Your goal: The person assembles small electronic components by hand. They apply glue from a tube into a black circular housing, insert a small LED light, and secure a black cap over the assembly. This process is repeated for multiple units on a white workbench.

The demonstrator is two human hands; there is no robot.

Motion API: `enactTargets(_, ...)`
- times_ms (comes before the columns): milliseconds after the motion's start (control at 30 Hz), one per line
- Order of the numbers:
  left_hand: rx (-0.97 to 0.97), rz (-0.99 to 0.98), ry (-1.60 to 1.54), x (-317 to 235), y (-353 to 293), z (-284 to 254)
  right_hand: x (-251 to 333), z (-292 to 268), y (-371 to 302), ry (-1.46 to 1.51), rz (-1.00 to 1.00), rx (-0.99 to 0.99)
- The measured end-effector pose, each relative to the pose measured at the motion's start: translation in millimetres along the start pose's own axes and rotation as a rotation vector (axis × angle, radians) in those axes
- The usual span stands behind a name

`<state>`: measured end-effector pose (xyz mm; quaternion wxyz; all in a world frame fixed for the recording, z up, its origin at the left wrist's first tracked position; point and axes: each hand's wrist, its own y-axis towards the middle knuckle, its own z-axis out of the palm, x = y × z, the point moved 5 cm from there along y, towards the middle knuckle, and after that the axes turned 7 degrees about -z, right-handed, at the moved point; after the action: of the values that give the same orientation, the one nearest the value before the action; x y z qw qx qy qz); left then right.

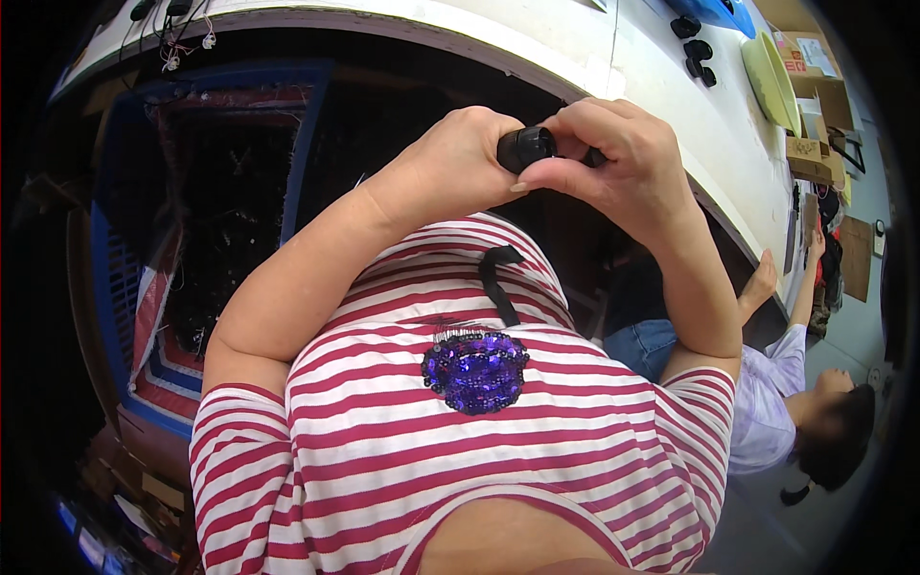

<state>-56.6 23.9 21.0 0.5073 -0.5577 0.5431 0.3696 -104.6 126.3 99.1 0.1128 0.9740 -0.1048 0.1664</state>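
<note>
In front of my chest, at the table's near edge, both hands meet around a short, glossy black cylindrical part (525, 149). My left hand (458, 161) is closed on its left end, the fingers mostly hidden behind it. From the other side my right hand (623, 158) curls round, thumb tip below the part and bent index finger by its right end. A small dark piece (595, 157) shows inside the right hand's curl; whether it is separate I cannot tell. Several similar black round parts (698, 49) lie on the white table (661, 115) at the far right.
At my left stands a blue plastic crate (120, 278), lined with a woven sack and holding dark pieces. Wires with small connectors (172, 57) hang over the table edge. A pale yellow basin (770, 84) and cardboard boxes (815, 158) are at the right, where another person (767, 383) works.
</note>
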Motion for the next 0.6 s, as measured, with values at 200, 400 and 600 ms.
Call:
enactTargets(200, -0.027, 0.039, -0.012, 1.6, 3.3, 2.5, 4.0, 2.7, 1.8, 0.005, -0.024, -0.134)
enactTargets(400, -0.004, -0.011, 0.067, 1.1, 4.9, 2.0, 0.1, 5.1, -2.5, -0.099, 0.081, 0.038)
enactTargets(600, -0.131, 0.046, 0.019, -15.0, 6.3, -22.6, -4.1, -7.1, 23.4, -0.171, 0.160, 0.091)
